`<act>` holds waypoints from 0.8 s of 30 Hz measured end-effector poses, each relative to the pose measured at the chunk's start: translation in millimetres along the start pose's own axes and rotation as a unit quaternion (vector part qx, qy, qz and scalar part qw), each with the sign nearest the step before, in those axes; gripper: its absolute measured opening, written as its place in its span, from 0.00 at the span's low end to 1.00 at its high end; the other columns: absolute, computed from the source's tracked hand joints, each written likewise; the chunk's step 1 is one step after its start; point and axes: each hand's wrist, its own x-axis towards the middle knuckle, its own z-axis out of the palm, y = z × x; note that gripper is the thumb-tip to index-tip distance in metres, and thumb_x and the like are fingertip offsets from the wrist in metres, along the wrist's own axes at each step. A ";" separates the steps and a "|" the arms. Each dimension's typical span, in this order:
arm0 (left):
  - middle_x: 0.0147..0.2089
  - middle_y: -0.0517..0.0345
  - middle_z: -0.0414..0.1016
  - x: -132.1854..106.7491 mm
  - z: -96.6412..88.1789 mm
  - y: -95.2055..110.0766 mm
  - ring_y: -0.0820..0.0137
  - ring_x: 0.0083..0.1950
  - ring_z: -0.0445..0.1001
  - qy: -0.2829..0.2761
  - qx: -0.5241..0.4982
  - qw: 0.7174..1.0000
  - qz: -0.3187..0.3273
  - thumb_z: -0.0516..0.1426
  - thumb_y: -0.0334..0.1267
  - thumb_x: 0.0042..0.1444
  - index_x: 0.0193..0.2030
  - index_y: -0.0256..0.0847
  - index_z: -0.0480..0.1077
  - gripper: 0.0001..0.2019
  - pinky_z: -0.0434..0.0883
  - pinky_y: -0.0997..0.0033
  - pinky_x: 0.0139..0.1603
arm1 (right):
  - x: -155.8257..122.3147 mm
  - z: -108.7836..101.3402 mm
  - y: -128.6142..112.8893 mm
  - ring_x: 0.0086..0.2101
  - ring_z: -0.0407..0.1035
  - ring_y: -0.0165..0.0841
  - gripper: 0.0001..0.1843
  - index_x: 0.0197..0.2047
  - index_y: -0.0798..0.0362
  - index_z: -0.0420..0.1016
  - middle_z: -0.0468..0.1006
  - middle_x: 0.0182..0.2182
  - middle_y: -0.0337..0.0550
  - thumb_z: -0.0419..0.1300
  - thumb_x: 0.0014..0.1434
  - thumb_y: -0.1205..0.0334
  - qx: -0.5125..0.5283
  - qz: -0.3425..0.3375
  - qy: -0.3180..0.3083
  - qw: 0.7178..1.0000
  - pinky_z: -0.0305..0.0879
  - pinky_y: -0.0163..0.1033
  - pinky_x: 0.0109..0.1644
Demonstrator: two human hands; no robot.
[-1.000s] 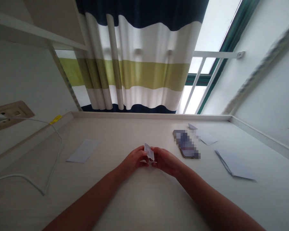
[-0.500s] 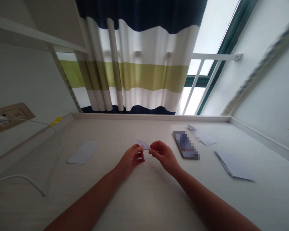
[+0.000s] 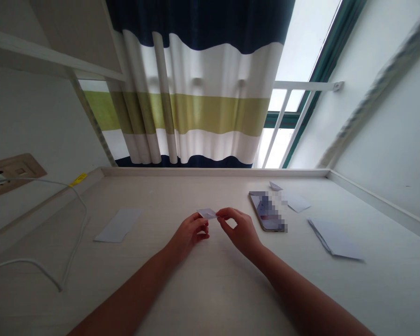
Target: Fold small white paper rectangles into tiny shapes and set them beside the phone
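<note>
A small folded piece of white paper is held between my two hands, above the middle of the table. My left hand is closed on its left side, thumb on top and the other fingers curled below. With thumb and forefinger, my right hand pinches the paper's right corner. The paper looks flat with pointed ends; its exact folds are too small to make out. To the right of my right hand lies a phone, its screen partly blurred.
White paper sheets lie stacked at the right. Behind the phone are another sheet and a small folded paper. One sheet rests at the left, near a white cable from a wall socket. A raised rim edges the table.
The folded paper has tilted and now lies flatter between my fingers. My right hand's thumb and forefinger have shifted into a rounder pinch at its corner. The whole view has moved slightly.
</note>
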 end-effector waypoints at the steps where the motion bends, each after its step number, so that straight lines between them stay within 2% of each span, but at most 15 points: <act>1: 0.26 0.63 0.63 0.0 0.4 0.1 0.77 0.26 0.65 0.001 0.000 1.000 -0.001 0.58 0.35 0.43 0.29 0.37 0.67 0.06 0.67 0.75 0.27 | -0.2 -0.4 0.1 0.29 0.69 0.30 0.06 0.33 0.52 0.72 0.76 0.29 0.41 0.55 0.53 0.69 -0.013 -0.011 -0.002 1.000 0.67 0.36 0.35; 5: 0.27 0.62 0.64 -0.1 2.5 0.8 0.77 0.26 0.65 0.008 -0.011 1.000 -0.011 0.59 0.35 0.44 0.28 0.37 0.67 0.06 0.67 0.75 0.27 | 0.2 -1.4 0.5 0.29 0.69 0.30 0.05 0.32 0.53 0.71 0.76 0.28 0.40 0.55 0.52 0.70 -0.008 -0.012 0.007 1.000 0.67 0.35 0.35; 8: 0.27 0.62 0.64 -0.3 3.7 1.8 0.77 0.25 0.65 0.022 -0.018 0.999 -0.022 0.59 0.34 0.44 0.33 0.37 0.68 0.08 0.67 0.75 0.27 | 3.7 -5.7 0.9 0.28 0.70 0.29 0.05 0.32 0.53 0.71 0.76 0.28 0.41 0.56 0.51 0.70 0.014 0.023 0.025 0.999 0.68 0.35 0.34; 11: 0.26 0.63 0.65 -0.4 3.8 2.5 0.78 0.25 0.65 0.020 -0.014 0.999 -0.028 0.58 0.34 0.44 0.36 0.36 0.69 0.10 0.67 0.76 0.27 | 12.1 -18.9 6.7 0.29 0.70 0.29 0.04 0.32 0.54 0.70 0.76 0.29 0.42 0.56 0.51 0.69 0.026 0.056 0.056 0.996 0.70 0.36 0.34; 14: 0.26 0.62 0.65 -0.9 4.2 3.4 0.78 0.24 0.65 0.015 -0.013 0.999 -0.029 0.58 0.34 0.45 0.36 0.36 0.69 0.10 0.66 0.76 0.27 | 23.9 -44.5 24.7 0.28 0.71 0.30 0.03 0.30 0.53 0.70 0.76 0.28 0.41 0.57 0.50 0.67 0.004 0.106 0.071 0.992 0.70 0.37 0.33; 17: 0.26 0.63 0.65 -1.2 5.1 4.5 0.78 0.25 0.65 0.018 -0.008 0.999 -0.027 0.58 0.34 0.45 0.36 0.36 0.69 0.10 0.66 0.76 0.27 | 32.6 -79.5 53.8 0.27 0.70 0.31 0.03 0.29 0.54 0.71 0.76 0.26 0.40 0.58 0.48 0.66 -0.052 0.135 0.110 0.983 0.69 0.37 0.33; 21: 0.25 0.63 0.65 0.1 4.8 4.1 0.78 0.24 0.65 0.013 -0.005 1.000 -0.025 0.59 0.34 0.44 0.36 0.36 0.68 0.10 0.67 0.76 0.26 | 31.1 -122.9 94.6 0.29 0.70 0.31 0.03 0.28 0.54 0.71 0.77 0.26 0.40 0.57 0.48 0.65 -0.189 0.180 0.163 0.951 0.67 0.37 0.36; 24: 0.25 0.63 0.65 1.0 4.2 3.5 0.77 0.24 0.66 0.014 -0.006 1.000 -0.025 0.59 0.34 0.43 0.36 0.36 0.68 0.11 0.67 0.76 0.26 | 23.5 -142.2 120.1 0.28 0.70 0.32 0.04 0.29 0.55 0.71 0.77 0.26 0.42 0.56 0.49 0.65 -0.226 0.217 0.175 0.933 0.65 0.38 0.35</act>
